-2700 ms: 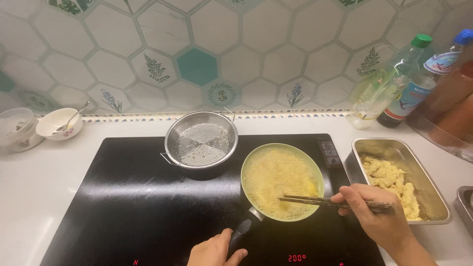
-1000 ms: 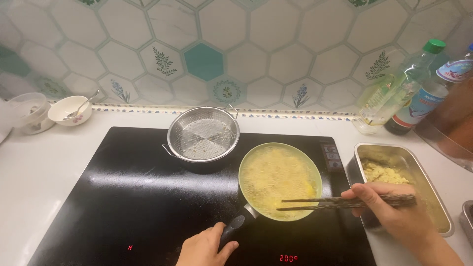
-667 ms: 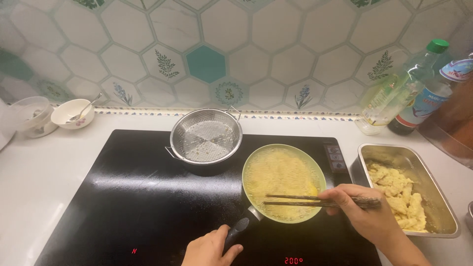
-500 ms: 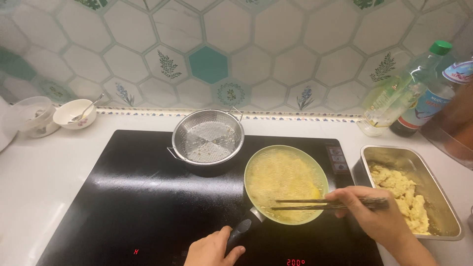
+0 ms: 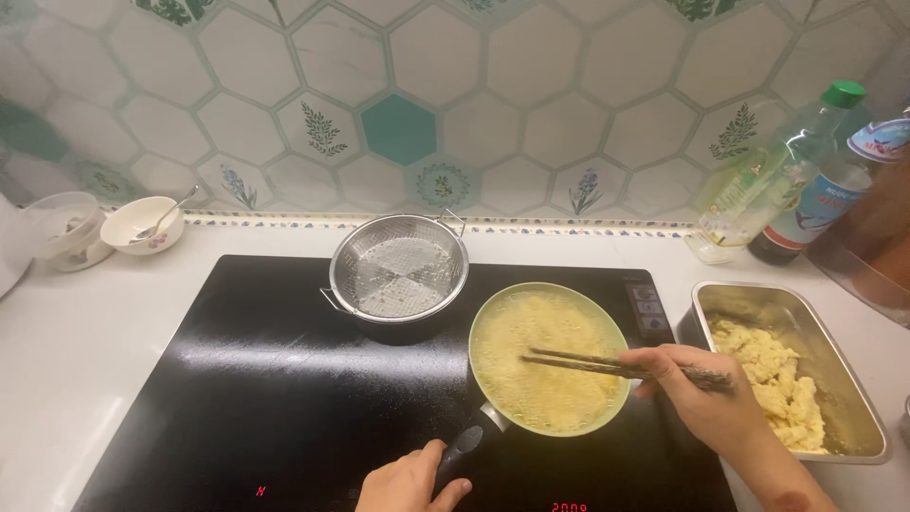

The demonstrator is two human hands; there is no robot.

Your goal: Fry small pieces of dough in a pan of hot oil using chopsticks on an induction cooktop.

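Head view: your left hand (image 5: 409, 482) is clenched around the black handle of the green frying pan (image 5: 550, 358), which sits near the hob's (image 5: 237, 398) front right corner — yellow egg mixture (image 5: 540, 379) fills it. Your right hand (image 5: 697, 398) grasps a pair of chopsticks (image 5: 607, 362), tips resting in the egg. A steel mesh strainer (image 5: 398, 277) sits on a pot at the hob's back edge — a steel tray of scrambled egg (image 5: 791, 374) lies just right of the hob.

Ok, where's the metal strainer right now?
In the head view, the metal strainer sits at the back of the black cooktop, just left of the frying pan.
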